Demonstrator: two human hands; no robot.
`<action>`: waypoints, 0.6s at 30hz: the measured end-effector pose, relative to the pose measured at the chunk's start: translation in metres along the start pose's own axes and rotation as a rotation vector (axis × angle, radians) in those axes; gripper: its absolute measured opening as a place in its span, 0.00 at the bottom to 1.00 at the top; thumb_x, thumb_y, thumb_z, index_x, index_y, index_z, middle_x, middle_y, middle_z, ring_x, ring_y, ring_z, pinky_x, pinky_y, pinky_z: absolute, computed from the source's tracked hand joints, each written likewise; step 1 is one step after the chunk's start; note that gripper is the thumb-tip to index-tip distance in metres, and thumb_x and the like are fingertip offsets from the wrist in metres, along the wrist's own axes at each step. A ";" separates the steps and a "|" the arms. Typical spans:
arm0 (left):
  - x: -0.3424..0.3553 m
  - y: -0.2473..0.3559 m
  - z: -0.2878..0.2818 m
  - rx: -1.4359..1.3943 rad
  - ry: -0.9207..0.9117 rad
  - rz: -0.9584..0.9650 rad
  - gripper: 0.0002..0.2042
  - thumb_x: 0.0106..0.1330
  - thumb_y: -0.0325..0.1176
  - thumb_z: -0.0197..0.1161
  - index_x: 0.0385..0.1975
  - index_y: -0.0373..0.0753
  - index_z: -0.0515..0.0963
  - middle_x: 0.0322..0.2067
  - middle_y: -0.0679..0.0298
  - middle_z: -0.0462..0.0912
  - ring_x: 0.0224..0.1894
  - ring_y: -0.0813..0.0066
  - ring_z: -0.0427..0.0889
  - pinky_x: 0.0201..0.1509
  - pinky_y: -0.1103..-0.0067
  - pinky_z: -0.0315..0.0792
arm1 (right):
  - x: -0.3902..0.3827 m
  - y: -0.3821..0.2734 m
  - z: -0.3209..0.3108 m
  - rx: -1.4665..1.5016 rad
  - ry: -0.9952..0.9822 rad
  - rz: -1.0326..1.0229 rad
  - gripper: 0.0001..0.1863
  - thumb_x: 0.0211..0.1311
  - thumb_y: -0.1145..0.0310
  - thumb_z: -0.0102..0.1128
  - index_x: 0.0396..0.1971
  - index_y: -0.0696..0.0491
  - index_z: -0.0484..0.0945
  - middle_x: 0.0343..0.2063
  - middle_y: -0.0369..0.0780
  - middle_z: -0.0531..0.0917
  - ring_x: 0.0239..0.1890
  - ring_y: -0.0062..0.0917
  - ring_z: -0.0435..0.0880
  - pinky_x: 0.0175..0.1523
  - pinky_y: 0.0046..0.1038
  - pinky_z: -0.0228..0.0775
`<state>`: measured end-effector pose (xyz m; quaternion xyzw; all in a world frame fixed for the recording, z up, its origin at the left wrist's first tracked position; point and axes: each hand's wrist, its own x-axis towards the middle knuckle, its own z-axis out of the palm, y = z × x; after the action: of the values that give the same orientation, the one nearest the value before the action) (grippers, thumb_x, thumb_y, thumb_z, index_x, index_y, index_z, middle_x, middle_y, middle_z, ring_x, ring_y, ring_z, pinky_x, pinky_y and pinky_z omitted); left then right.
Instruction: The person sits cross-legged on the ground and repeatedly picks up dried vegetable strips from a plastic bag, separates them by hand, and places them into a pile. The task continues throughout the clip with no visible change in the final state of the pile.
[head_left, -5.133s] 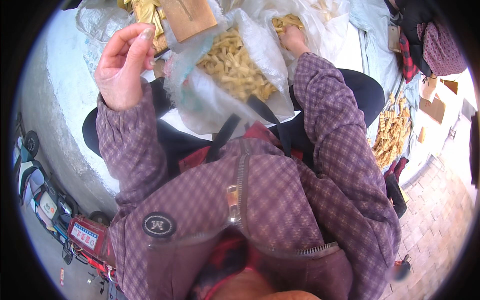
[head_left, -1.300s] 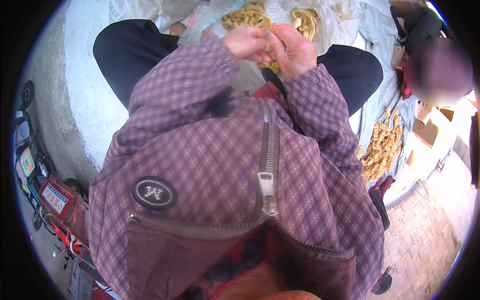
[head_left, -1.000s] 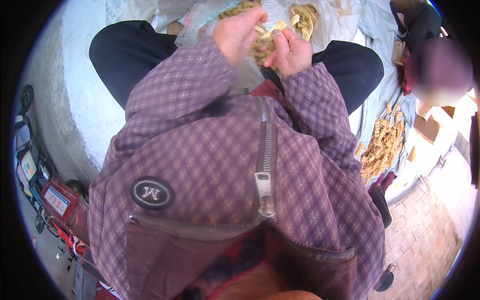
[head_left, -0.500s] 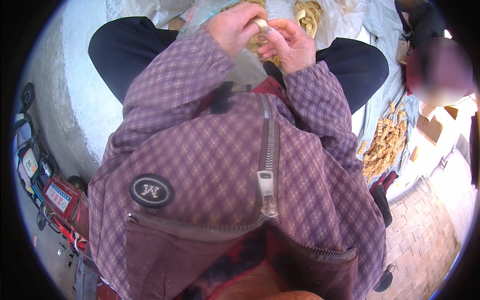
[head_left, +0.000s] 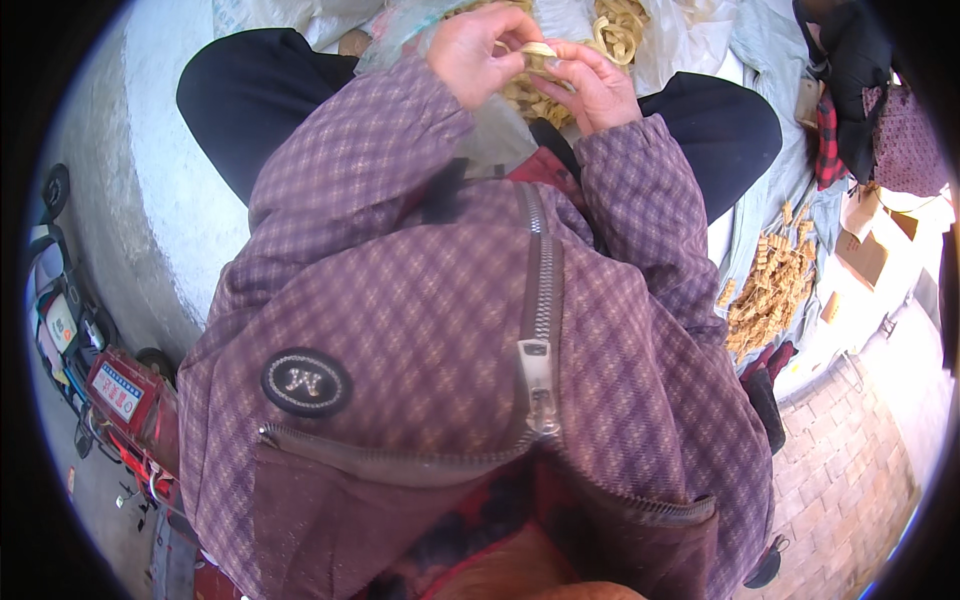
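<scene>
Both hands meet at the top of the view, above my crossed legs in dark trousers. Between their fingertips runs a pale yellow, flat strip [head_left: 538, 49], bent in a small curve. My left hand [head_left: 478, 55] is closed in a pinch on one end of it. My right hand [head_left: 602, 90] pinches the other end with thumb and fingers. Just beneath the hands lies a heap of similar yellow strips [head_left: 535, 101], partly hidden by them. More coiled strips [head_left: 621, 28] lie beyond my right hand, on pale plastic sheeting [head_left: 690, 45].
To the right, a bunch of brown, notched pieces [head_left: 768, 295] lies on grey-blue sheeting. Past it stands an open cardboard box [head_left: 862, 258]. Another person [head_left: 905, 140] in dark and patterned clothes is at the upper right. A red vehicle [head_left: 130, 395] stands at the left.
My hands have shifted slightly right and turned, and more of the yellow strip shows between them. At the right, the other person has moved, leaving more dark clothing in view.
</scene>
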<state>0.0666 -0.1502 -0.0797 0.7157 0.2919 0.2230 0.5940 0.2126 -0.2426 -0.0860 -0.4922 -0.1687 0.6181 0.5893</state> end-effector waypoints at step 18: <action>-0.002 0.010 -0.017 -0.695 -0.126 -0.551 0.13 0.64 0.37 0.52 0.19 0.39 0.67 0.10 0.71 0.64 0.11 0.85 0.61 0.18 0.85 0.58 | -0.022 -0.027 0.019 -0.585 -0.107 -0.127 0.13 0.62 0.70 0.50 0.44 0.61 0.70 0.25 0.34 0.78 0.28 0.13 0.73 0.34 0.15 0.66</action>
<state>0.0557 -0.1404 -0.0667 0.3810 0.3428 0.0973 0.8531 0.2089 -0.2485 -0.0469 -0.5962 -0.4009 0.5303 0.4502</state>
